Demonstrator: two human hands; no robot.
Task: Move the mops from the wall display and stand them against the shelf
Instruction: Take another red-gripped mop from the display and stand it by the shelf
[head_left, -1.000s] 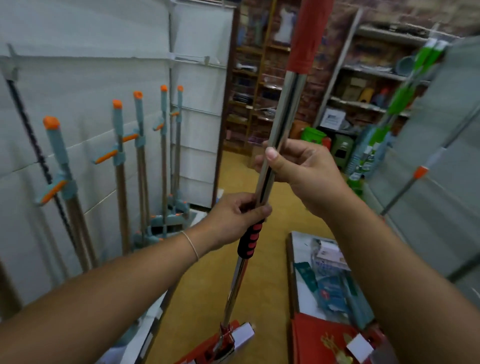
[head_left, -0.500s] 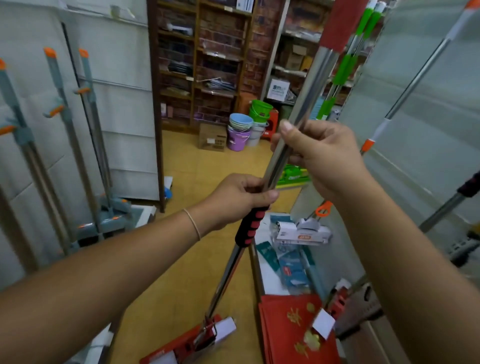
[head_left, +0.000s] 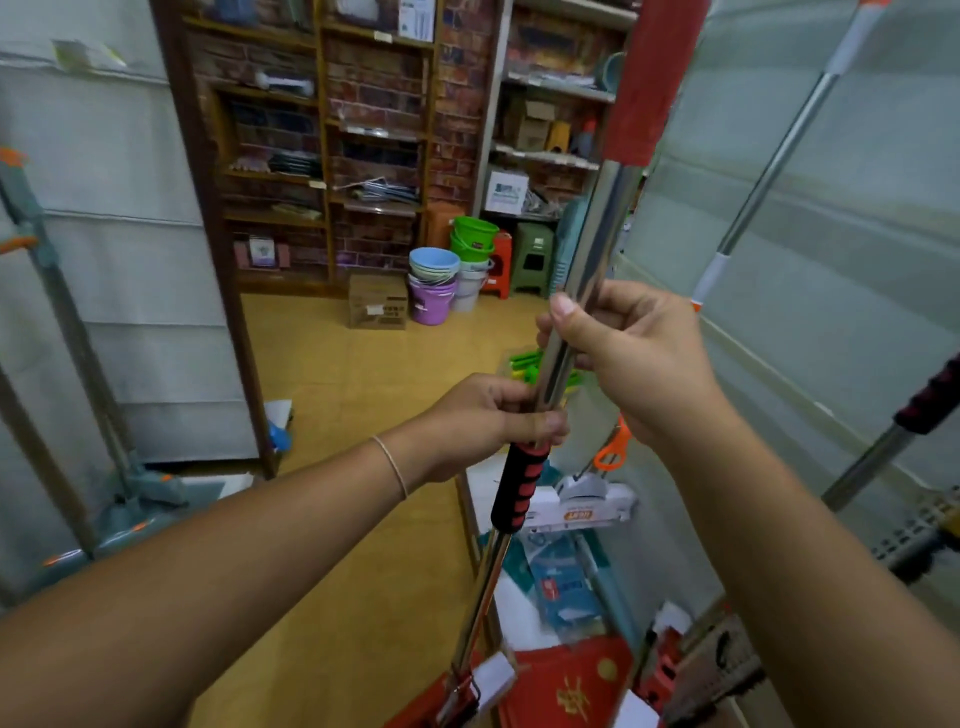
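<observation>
Two hands: my left hand (head_left: 480, 415) and right hand (head_left: 631, 358) wrapped the chrome, red-gripped mop pole (head_left: 582, 291).
Fingers: pressed closed around it.

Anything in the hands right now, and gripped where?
Both hold one mop: left hand just above the black-red grip, right hand higher on the bare metal shaft.

Held mop (head_left: 587, 291): chrome pole, red sleeve at top, black-and-red ribbed grip midway, red head low over yellow floor; tilted, top leaning right. Teal mops (head_left: 62, 322) with orange tips upright along left wall display
</observation>
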